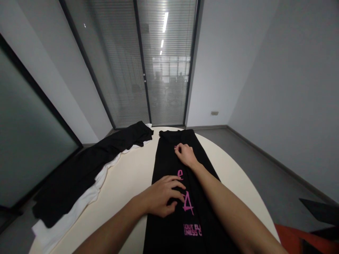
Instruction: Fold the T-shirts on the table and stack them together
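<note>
Tabletop [132, 169]: pale, rounded edge; wearer at 6 o'clock, 12 straight ahead.
Red item [291, 240]: off the edge at 4 o'clock, cropped, can't identify.
Black garment [166, 233]: on the tabletop, long strip from 6 to just past 12 o'clock, under both hands.
Pink print [192, 230]: block text at the near end, words cut off; pink "A" [188, 204] and pink "e" [180, 174] run on toward 12.
Left hand [166, 195]: palm down on the strip, fingers loosely spread beside the "A" and "e"; nothing gripped that I can see.
Right hand [185, 155]: beyond the left, toward 12, on the strip's far part. Thumb and index curled close; can't tell if cloth is pinched.
Done: body of the strip lies mostly flat, sides fairly straight. Cut-off words suggest a lengthwise fold, my read.
Left: far end looks bunched, so likely not fully settled. Near end runs out of view, can't judge it.
Side pile: black cloth [87, 165] over white cloth [87, 197], slanting from 8 to 11 o'clock, apart from the strip. Loose and wrinkled, neither hand on it.
Floor [238, 144]: grey, past the tabletop at 1 to 2 o'clock.
Back: glass partition [169, 88] with blinds at 12, pale wall [225, 53] at 1.
</note>
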A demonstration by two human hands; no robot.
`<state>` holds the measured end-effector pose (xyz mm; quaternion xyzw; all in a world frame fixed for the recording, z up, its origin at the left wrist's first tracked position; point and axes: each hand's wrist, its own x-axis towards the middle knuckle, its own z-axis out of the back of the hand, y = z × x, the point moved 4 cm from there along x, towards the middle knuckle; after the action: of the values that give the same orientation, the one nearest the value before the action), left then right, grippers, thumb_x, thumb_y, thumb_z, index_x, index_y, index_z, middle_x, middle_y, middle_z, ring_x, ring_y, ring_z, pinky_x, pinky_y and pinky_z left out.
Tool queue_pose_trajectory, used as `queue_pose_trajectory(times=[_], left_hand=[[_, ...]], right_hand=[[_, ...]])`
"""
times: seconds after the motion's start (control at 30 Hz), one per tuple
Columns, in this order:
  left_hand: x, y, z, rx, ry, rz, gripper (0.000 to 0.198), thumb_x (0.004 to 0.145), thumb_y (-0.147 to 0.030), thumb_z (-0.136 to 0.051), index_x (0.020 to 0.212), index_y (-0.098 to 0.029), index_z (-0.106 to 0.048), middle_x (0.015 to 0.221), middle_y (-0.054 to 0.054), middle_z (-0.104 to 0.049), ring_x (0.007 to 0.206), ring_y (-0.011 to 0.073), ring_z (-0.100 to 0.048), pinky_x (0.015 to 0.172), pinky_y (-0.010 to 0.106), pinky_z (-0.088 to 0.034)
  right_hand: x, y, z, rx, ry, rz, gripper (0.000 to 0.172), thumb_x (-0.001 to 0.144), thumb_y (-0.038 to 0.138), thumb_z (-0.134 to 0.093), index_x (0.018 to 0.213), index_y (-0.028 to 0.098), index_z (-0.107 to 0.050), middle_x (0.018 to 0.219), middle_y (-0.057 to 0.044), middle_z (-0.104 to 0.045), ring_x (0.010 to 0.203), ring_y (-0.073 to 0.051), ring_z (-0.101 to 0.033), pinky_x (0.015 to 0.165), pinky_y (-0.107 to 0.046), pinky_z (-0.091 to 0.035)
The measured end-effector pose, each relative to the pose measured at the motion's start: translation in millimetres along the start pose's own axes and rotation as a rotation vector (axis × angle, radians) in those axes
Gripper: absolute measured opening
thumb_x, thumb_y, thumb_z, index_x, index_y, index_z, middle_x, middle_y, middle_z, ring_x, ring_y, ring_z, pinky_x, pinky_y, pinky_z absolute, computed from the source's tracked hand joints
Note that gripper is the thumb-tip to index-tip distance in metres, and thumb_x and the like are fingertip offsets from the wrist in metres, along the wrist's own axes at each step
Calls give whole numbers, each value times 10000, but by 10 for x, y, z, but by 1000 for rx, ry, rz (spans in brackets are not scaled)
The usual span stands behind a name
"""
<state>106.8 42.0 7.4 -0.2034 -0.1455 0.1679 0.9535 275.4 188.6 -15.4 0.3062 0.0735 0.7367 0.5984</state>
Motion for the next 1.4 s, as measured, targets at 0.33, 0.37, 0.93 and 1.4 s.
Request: queue_pose_trajectory(times=[0.33, 0.37, 0.93, 1.4], left_hand=[[-46, -232, 53, -74, 243, 91, 202, 784, -228, -750, 982, -265, -734, 1411, 26, -538, 1485, 364, -286, 1215, 565, -215], [-31, -269, 60, -82, 245, 72, 151, 813, -225, -742, 959, -261, -734, 1370, 20, -568, 1474, 348, -313, 1220, 551, -214], [75, -471, -201, -244, 173, -153, 116, 922, -340, -684, 982, -250, -726, 1178, 8, -694, 1388, 236, -461, 1214, 417, -236], [78, -559, -327, -188, 225, -165, 197, 864, -369, -737, 1042, -286, -733, 1179, 7, -686, 1384, 274, -445, 1189, 472, -254]], right_hand=[[-28, 0, -50, 157, 117, 125, 264, 910, 372, -627, 1161, 291, -630, 868, 16, -651, 881, -191, -604, 950, -435, -332], [-16, -22, -58, 192, 112, 126, 251, 908, 376, -627, 1142, 284, -638, 855, 22, -638, 841, -176, -603, 945, -425, -350], [115, -348, -150, 543, 95, -2, 406, 778, 405, -707, 1134, 210, -676, 945, -11, -583, 652, -109, -496, 667, -283, -461], [152, -549, -65, 482, 4, -68, 281, 906, 399, -563, 1049, 198, -698, 865, -32, -721, 809, -178, -661, 799, -316, -508]])
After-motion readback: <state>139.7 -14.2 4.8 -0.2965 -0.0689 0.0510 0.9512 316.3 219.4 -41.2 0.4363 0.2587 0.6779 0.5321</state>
